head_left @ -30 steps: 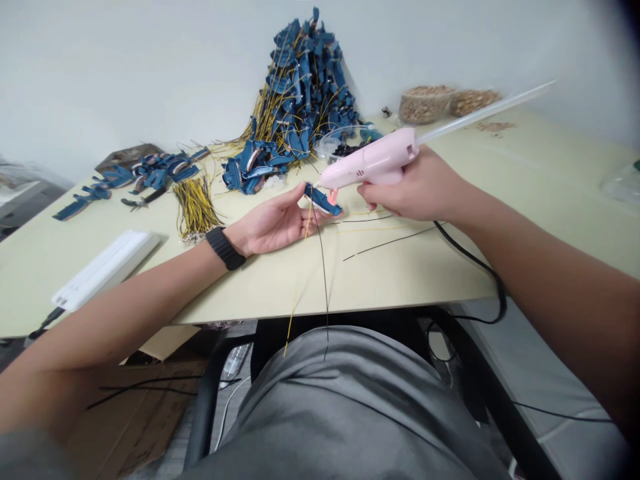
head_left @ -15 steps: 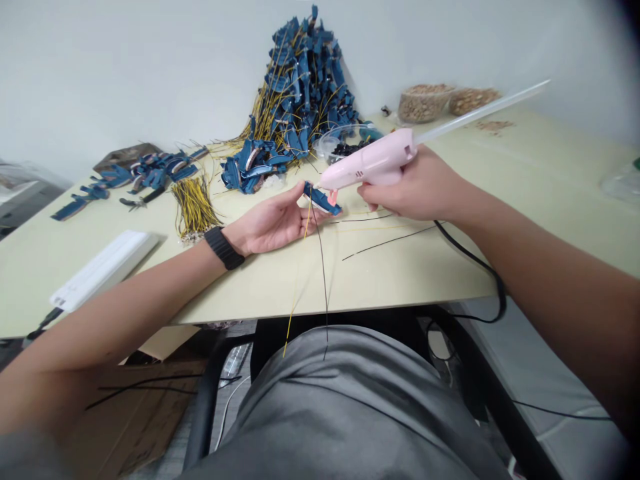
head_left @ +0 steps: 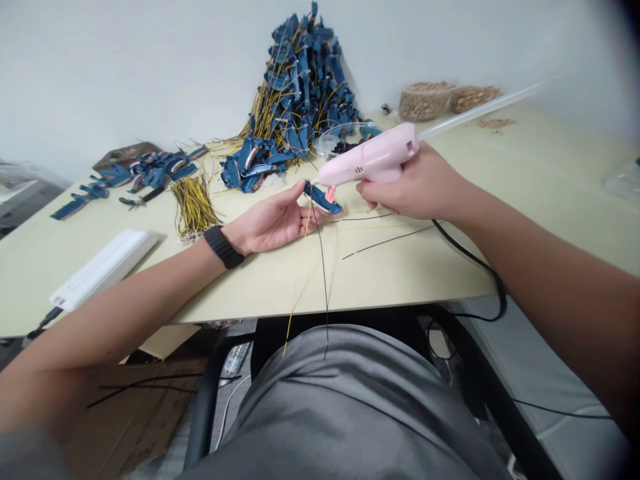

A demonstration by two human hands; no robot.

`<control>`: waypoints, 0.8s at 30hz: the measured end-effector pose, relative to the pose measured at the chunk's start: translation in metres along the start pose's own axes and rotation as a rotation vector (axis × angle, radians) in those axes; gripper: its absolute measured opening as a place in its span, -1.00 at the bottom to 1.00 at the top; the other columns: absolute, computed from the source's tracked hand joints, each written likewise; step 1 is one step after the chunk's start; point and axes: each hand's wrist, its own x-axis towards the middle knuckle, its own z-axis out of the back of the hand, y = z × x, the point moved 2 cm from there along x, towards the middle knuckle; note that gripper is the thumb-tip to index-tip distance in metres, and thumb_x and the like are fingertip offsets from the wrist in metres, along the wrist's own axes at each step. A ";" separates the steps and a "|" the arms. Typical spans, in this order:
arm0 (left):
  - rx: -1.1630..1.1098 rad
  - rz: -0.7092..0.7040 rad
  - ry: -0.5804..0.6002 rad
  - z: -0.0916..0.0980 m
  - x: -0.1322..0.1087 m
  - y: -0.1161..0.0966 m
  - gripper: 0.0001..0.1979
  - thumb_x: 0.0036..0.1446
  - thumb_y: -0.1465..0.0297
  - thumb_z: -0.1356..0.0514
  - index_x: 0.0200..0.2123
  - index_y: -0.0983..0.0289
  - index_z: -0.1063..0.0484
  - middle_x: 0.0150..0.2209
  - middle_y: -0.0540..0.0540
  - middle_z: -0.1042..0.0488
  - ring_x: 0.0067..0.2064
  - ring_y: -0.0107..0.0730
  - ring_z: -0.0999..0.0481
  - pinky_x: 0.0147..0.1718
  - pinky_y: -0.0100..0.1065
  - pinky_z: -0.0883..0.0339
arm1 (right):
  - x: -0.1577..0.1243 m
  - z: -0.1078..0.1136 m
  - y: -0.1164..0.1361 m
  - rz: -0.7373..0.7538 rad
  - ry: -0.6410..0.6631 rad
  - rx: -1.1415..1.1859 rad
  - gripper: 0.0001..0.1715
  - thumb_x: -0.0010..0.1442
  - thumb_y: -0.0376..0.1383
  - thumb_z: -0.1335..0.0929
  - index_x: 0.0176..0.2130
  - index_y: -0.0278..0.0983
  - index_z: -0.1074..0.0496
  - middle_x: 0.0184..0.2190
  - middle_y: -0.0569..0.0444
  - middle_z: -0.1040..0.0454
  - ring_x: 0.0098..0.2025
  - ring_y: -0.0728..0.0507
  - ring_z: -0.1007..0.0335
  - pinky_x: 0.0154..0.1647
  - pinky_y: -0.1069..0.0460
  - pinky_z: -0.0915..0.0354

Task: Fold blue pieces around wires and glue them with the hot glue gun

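Pink glue gun [head_left: 367, 160] in right hand [head_left: 417, 187].

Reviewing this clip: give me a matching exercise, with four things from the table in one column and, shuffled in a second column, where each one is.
Things:
1. pink hot glue gun
2. small blue piece
3. black wristband
4. bundle of yellow wires

Places:
A. lying on the table, left of the left hand
B. gripped in the right hand
C. around the left wrist
D. held at the fingertips of the left hand

Pairs: 1-B, 2-D, 3-C, 4-A.
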 end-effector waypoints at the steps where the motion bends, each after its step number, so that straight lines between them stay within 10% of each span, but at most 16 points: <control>1: 0.004 0.001 0.003 0.000 0.000 0.000 -0.42 1.00 0.19 0.06 0.28 0.51 -0.63 -0.07 0.43 -0.81 -0.31 -0.43 -0.65 -0.20 -0.47 -0.62 | 0.000 0.000 -0.001 0.003 -0.005 0.006 -0.69 0.26 -0.25 -0.65 -0.33 -0.10 -0.50 -0.42 -0.02 -0.59 -0.16 -0.42 -0.72 -0.04 -0.27 -0.64; 12: 0.038 -0.030 0.014 0.001 0.001 0.002 -0.44 1.00 0.19 0.02 0.61 0.51 -0.47 -0.07 0.32 -0.79 -0.28 -0.40 -0.61 -0.11 -0.44 -0.57 | 0.001 -0.001 -0.002 0.031 -0.025 0.055 -0.82 0.17 -0.37 -0.56 -0.29 -0.10 -0.56 -0.45 0.09 -0.58 -0.25 -0.27 -0.60 -0.25 -0.13 -0.36; 17: 0.043 -0.029 0.008 0.001 0.001 0.001 -0.48 1.00 0.20 0.03 0.46 0.47 -0.57 -0.09 0.31 -0.79 -0.30 -0.42 -0.61 -0.14 -0.45 -0.58 | 0.002 -0.002 0.001 0.011 -0.031 0.014 -0.77 0.17 -0.42 -0.55 -0.40 -0.13 -0.53 -0.47 0.07 -0.59 -0.26 -0.29 -0.69 -0.22 -0.14 -0.45; 24: 0.035 -0.027 -0.006 -0.002 0.000 0.001 -0.44 1.00 0.19 0.04 0.57 0.52 -0.49 -0.12 0.33 -0.79 -0.32 -0.39 -0.61 -0.15 -0.43 -0.56 | 0.004 0.000 -0.008 0.038 -0.037 0.057 -0.78 0.23 -0.16 -0.70 -0.22 -0.09 -0.68 -0.45 0.11 -0.60 -0.38 -0.26 -0.63 -0.34 -0.14 -0.50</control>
